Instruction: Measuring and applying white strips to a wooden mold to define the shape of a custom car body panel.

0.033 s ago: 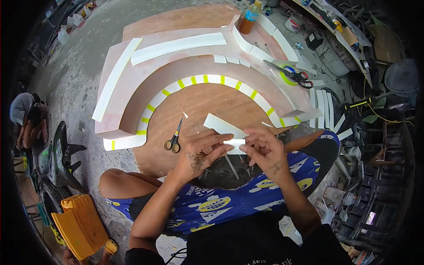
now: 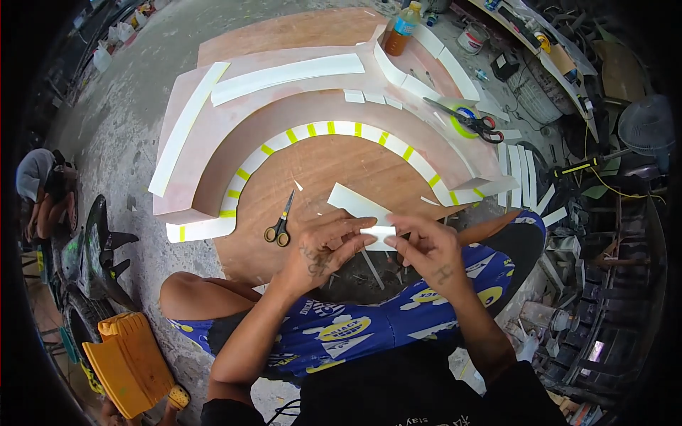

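Observation:
A small white piece of card (image 2: 379,231) is pinched between the fingers and thumb of my left hand (image 2: 321,245), above my crossed legs. My right hand (image 2: 430,245) has the card's other end between thumb and fingers, which partly cover it. Just beyond the fingers is a larger white card strip (image 2: 350,200), its near part hidden by the hands. Left of it, black-handled scissors (image 2: 281,226) lie on the brown wooden board (image 2: 312,167). Around that board curves a pinkish arch-shaped form (image 2: 186,135), its inner edge lined with white card (image 2: 284,135) and yellow-green tape tabs.
On the form rest long white strips (image 2: 288,78), a second pair of scissors (image 2: 465,119), a tape roll (image 2: 462,128) and a bottle of brown liquid (image 2: 402,30). More strips (image 2: 524,174) lie right. An orange plastic part (image 2: 131,362) stands left; another person (image 2: 42,184) crouches far left.
My right hand's fingers have shifted slightly at the small card piece. Everything else looks the same.

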Demonstrator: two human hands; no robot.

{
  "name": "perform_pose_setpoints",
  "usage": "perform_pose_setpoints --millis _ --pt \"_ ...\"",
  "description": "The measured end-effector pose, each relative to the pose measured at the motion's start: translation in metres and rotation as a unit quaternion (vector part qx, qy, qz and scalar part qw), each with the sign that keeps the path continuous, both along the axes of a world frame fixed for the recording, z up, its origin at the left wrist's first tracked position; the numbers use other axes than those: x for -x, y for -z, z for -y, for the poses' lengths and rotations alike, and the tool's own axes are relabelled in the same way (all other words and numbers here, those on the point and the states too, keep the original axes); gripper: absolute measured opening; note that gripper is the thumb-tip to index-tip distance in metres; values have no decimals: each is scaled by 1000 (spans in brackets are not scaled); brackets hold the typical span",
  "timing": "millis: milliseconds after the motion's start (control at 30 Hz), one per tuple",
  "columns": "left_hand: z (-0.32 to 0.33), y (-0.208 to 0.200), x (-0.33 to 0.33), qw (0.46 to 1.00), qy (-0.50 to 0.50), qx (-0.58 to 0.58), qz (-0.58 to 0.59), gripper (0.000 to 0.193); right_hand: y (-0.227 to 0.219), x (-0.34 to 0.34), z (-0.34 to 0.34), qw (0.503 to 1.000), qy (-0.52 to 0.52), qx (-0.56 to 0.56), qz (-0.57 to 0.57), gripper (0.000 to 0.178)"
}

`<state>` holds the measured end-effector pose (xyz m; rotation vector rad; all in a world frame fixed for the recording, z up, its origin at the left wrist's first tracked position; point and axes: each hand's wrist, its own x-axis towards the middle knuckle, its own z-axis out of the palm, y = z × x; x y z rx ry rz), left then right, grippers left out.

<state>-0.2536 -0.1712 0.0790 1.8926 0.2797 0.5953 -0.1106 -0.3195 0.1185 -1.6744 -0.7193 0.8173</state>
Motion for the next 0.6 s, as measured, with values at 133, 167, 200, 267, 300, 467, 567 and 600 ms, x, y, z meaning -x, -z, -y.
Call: perform_pose_setpoints --millis 133,167,200,267,300,467,567,600 --pt "6 -7 2 1000 -4 19 5 27 -7 -2 2 971 -92 -24 218 21" --pt "6 -6 0 1000 -4 19 7 27 -8 -1 2 974 -74 -11 211 22" --pt "5 -5 -1 1000 -4 9 21 27 -9 0 2 977 -57 2 205 22" --pt "5 -4 -2 999 -5 -2 36 27 -10 1 1 980 -50 15 190 23" --pt "5 -4 -1 999 -7 -7 38 27 -11 1 1 984 -42 29 173 24" --pt "5 -6 -3 998 -6 -14 53 24 -7 -2 4 985 -45 0 169 25" --pt "6 -8 -3 998 -7 -13 60 24 -9 -3 4 984 -49 -14 172 24" --pt "6 -8 -4 998 -7 -15 62 23 -10 -3 4 986 -44 -16 160 24"
